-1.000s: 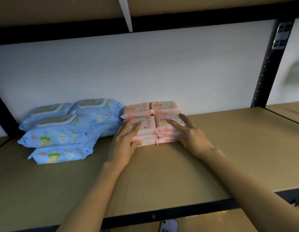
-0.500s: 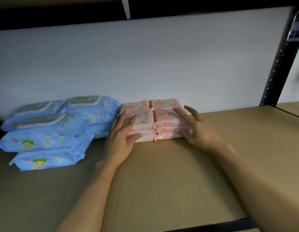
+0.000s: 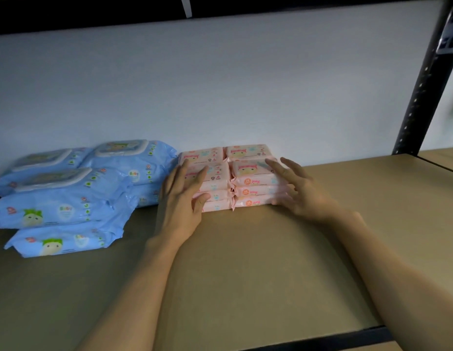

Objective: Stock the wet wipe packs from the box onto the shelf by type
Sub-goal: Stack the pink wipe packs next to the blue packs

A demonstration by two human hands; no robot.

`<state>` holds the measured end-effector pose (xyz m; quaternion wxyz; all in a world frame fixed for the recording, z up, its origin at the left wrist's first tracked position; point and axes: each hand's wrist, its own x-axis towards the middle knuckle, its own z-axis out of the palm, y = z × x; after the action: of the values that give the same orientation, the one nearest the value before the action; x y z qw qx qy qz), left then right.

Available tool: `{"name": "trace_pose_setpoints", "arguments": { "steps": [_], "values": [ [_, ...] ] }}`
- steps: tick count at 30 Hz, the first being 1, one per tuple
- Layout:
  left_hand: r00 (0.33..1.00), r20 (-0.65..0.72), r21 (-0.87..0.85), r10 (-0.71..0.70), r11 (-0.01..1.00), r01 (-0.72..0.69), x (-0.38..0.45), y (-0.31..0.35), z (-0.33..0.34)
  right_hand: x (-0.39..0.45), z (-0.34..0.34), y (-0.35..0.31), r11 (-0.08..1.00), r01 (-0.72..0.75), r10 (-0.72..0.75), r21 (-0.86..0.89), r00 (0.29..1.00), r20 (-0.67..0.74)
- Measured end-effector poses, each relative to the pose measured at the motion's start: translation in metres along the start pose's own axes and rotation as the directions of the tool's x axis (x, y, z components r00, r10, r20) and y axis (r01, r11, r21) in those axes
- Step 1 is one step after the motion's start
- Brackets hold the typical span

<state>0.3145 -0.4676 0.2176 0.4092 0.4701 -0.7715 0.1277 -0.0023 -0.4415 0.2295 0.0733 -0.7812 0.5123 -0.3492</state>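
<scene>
The pink wipe packs sit stacked in two neat columns on the shelf, pushed back near the white wall. The left hand lies flat against the left side of the stack, fingers straight and resting on the packs, gripping nothing. The right hand is at the stack's right side, its fingers spread and relaxed, their tips on or just off the packs. Just beside the pink stack, to its left, lie the larger blue wipe packs, piled loosely. A black upright post stands at the far right.
</scene>
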Motion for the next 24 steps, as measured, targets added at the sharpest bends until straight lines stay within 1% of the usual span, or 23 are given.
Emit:
{"name": "trace_pose_setpoints", "arguments": {
  "steps": [2,5,9,11,12,13,15,16,18,20,21,24],
  "values": [
    [0.996,0.006,0.032,0.086,0.996,-0.086,0.0,0.004,-0.001,0.0,-0.001,0.001,0.999,-0.003,0.001,0.045,0.999,0.043],
    [0.983,0.044,0.126,0.181,0.975,-0.185,0.001,0.009,-0.002,0.001,-0.001,-0.004,1.0,-0.012,0.011,0.026,0.999,0.047],
    [0.973,0.065,0.119,0.223,0.966,-0.229,0.002,0.009,-0.002,0.001,-0.001,-0.007,1.0,0.007,-0.006,-0.015,0.999,0.05],
    [0.973,0.08,0.121,0.219,0.966,-0.227,0.002,0.008,-0.002,-0.001,0.001,-0.007,0.997,-0.011,0.016,-0.078,0.998,0.062],
    [0.974,0.088,0.13,0.21,0.967,-0.22,0.002,0.008,-0.001,-0.002,0.002,-0.009,0.991,-0.005,0.011,-0.131,0.999,0.045],
    [0.975,0.097,0.142,0.199,0.967,-0.211,0.002,0.009,-0.001,-0.002,0.002,-0.011,0.981,0.023,-0.022,-0.195,1.0,0.006],
    [0.977,0.108,0.159,0.185,0.966,-0.201,0.002,0.01,0.001,0.001,0.003,-0.018,0.945,0.128,-0.157,-0.302,0.985,-0.072],
    [0.977,0.111,0.162,0.184,0.966,-0.2,0.002,0.01,0.002,0.004,0.005,-0.022,0.924,0.184,-0.225,-0.337,0.97,-0.088],
    [0.977,0.119,0.166,0.178,0.966,-0.196,0.002,0.009,0.002,0.009,0.017,-0.031,0.859,0.267,-0.32,-0.437,0.946,-0.051],
    [0.976,0.133,0.165,0.173,0.967,-0.194,0.002,0.01,0.001,0.013,0.03,-0.033,0.786,0.289,-0.35,-0.546,0.937,-0.008],
    [0.976,0.135,0.159,0.171,0.968,-0.192,0.001,0.01,0.001,0.013,0.034,-0.032,0.771,0.286,-0.352,-0.569,0.936,-0.007],
    [0.979,0.119,0.138,0.168,0.973,-0.184,0.0,0.008,0.0,0.014,0.037,-0.029,0.77,0.284,-0.349,-0.571,0.937,-0.004]
  ]
}}
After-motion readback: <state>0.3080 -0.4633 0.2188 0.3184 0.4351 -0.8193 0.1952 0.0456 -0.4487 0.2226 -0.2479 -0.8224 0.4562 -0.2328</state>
